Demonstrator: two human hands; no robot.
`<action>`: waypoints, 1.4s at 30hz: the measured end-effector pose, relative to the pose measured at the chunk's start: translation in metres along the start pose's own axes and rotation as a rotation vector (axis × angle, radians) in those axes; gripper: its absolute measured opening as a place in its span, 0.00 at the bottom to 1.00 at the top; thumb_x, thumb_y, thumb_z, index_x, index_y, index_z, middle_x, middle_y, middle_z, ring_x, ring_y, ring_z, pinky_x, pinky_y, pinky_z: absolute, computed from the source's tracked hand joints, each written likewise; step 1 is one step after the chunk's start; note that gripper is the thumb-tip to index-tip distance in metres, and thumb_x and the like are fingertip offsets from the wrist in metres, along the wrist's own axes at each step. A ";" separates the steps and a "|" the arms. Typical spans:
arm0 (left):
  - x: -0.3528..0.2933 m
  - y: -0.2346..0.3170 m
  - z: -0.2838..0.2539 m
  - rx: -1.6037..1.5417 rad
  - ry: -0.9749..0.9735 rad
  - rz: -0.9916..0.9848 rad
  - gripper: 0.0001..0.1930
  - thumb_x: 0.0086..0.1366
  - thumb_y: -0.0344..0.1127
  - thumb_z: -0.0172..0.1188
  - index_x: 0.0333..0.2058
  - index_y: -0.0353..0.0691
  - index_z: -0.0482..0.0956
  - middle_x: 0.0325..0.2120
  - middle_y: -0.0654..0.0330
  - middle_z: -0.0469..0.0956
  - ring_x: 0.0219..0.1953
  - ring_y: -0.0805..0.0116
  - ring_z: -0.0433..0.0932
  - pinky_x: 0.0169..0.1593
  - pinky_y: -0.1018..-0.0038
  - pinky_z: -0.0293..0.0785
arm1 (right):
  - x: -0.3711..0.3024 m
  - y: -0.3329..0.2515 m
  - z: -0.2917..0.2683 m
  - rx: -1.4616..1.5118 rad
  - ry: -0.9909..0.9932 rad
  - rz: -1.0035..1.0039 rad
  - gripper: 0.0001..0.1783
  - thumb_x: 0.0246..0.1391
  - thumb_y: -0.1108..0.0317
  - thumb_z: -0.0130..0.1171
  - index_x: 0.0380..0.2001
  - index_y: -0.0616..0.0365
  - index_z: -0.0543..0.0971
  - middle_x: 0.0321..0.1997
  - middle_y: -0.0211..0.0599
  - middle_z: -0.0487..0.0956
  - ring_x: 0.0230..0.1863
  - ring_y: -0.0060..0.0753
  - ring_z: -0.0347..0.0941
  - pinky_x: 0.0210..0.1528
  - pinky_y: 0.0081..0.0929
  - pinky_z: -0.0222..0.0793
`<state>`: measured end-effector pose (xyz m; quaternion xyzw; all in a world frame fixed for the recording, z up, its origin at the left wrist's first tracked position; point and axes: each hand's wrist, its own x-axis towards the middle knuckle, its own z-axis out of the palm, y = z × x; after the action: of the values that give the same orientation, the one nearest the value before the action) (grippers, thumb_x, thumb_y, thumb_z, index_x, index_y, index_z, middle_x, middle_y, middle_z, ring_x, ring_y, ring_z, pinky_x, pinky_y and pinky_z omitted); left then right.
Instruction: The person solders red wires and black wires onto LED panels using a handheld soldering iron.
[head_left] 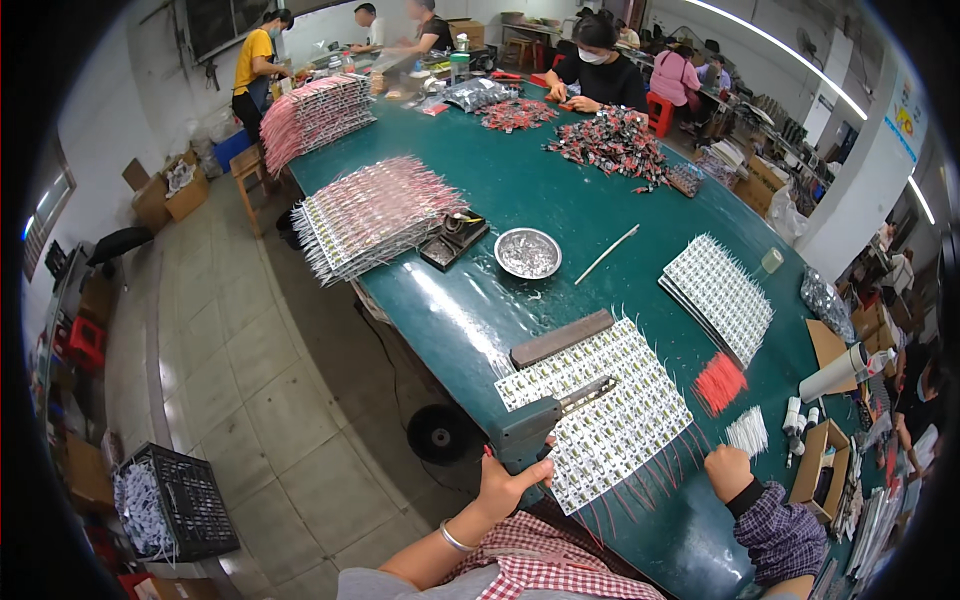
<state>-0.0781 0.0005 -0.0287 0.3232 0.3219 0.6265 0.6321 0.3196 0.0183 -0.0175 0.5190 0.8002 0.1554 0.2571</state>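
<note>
Our left hand (pixel 512 487), low in the middle of the frame, is wrapped around the handle of a dark tool (pixel 527 432). The tool's long nose reaches over the white sheet (pixel 620 430). We cannot tell if the tip touches it. Our right hand (pixel 728 473) is curled up at the lower right, just beside the sheet. Its fingers are tucked in, and we cannot tell if they pinch a wire.

The sheet lies on the green table (pixel 600 215), low and a bit right of the middle. A brown bar (pixel 562 338) sits at its upper left edge. Thin red wires stick out along its lower right edge. We see no red wires standing over the rest, so we think this sheet is only partly done, maybe near its start. Small marks inside the rows are too tiny for us to check.

At the upper left, the near pile (pixel 375 215) and the far pile (pixel 315 115) are fuzzy with red and pale wires. They look done to us, and they are tall, so a lot seems finished. On the right, the white stack (pixel 716 295) shows no red wires on top. We guess those sheets are left to do. Below it, loose red wires (pixel 720 383) and white wires (pixel 747 432) lie in heaps near our right hand, so there seems to be plenty to use.
</note>
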 end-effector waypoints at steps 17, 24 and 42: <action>0.004 -0.003 0.003 -0.015 -0.043 -0.021 0.21 0.60 0.20 0.62 0.53 0.27 0.71 0.43 0.53 0.77 0.30 0.70 0.78 0.33 0.72 0.79 | -0.005 -0.001 0.003 0.052 0.003 0.066 0.05 0.44 0.71 0.59 0.21 0.58 0.82 0.25 0.40 0.78 0.32 0.40 0.79 0.27 0.33 0.73; 0.005 0.000 0.006 0.041 -0.040 -0.016 0.23 0.58 0.20 0.62 0.53 0.28 0.69 0.44 0.48 0.77 0.28 0.65 0.79 0.30 0.70 0.79 | -0.006 -0.013 -0.005 -0.003 0.030 0.036 0.04 0.43 0.70 0.59 0.20 0.56 0.81 0.25 0.38 0.77 0.32 0.38 0.76 0.26 0.33 0.71; 0.050 0.069 0.143 0.409 -0.101 0.165 0.27 0.47 0.20 0.57 0.50 0.19 0.66 0.41 0.38 0.74 0.15 0.72 0.67 0.19 0.82 0.63 | 0.017 -0.022 -0.019 0.880 0.744 0.526 0.08 0.45 0.80 0.54 0.31 0.61 0.77 0.32 0.40 0.72 0.38 0.44 0.72 0.37 0.36 0.71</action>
<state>-0.0016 0.0506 0.1108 0.5006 0.3826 0.5810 0.5152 0.2863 0.0247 -0.0174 0.6669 0.6706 0.0398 -0.3225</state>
